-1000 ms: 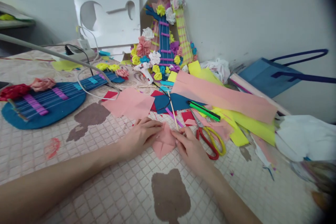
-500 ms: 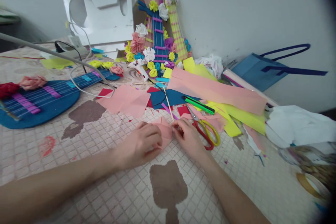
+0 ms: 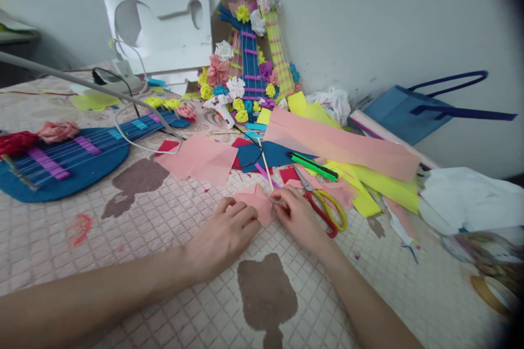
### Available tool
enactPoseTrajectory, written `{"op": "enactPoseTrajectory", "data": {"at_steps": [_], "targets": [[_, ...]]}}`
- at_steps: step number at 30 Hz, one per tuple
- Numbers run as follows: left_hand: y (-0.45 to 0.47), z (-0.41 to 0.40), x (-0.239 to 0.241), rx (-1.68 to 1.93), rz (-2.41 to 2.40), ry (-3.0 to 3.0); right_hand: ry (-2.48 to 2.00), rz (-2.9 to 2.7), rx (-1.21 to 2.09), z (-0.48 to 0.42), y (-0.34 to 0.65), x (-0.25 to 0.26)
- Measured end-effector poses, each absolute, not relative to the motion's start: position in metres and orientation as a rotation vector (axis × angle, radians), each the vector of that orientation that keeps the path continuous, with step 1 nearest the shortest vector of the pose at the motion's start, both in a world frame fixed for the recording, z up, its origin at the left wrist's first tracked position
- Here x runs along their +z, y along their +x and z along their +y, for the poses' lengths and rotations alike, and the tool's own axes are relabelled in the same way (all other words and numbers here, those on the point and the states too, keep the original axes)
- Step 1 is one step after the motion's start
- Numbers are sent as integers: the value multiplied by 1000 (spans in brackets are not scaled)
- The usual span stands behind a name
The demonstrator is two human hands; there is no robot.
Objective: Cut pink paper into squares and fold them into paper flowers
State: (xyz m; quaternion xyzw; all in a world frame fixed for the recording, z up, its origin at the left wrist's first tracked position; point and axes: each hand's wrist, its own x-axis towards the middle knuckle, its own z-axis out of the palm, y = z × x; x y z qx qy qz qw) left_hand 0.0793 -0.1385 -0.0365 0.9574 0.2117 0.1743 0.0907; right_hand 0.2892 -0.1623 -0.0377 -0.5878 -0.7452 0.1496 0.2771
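A small piece of pink paper [image 3: 254, 197] with a crease near its top lies on the table between my two hands. Curled over its near left edge, my left hand [image 3: 229, 232] has its fingertips on the paper. My right hand [image 3: 298, 217] pinches at the paper's right edge, thumb against forefinger. A thin wooden stick [image 3: 265, 162] runs down to those right fingertips; whether they also grip it is hidden. Just right of that hand lie scissors [image 3: 327, 210] with red and yellow handles, beside a green cutter knife [image 3: 314, 166].
Pink paper sheets [image 3: 200, 158] and yellow strips [image 3: 388, 192] lie beyond my hands. A blue paper guitar [image 3: 77, 158] with flowers is at left. At the back are a white glue gun [image 3: 220, 109] and a flower-covered blue guitar [image 3: 250, 60]. A tape roll [image 3: 489, 293] sits at right.
The view has shifted slightly. My left hand has turned more palm-down, its fingers flatter over the pink paper. My right hand keeps its pinch at the paper's right edge.
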Motion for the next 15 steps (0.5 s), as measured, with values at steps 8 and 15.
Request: {"op": "enactPoseTrajectory", "data": {"at_steps": [8, 15], "targets": [[67, -98, -43, 783, 840, 2551, -1600, -2116, 343, -163, 289, -38], [68, -84, -55, 758, 662, 2457, -1565, -2175, 287, -160, 289, -38]]}}
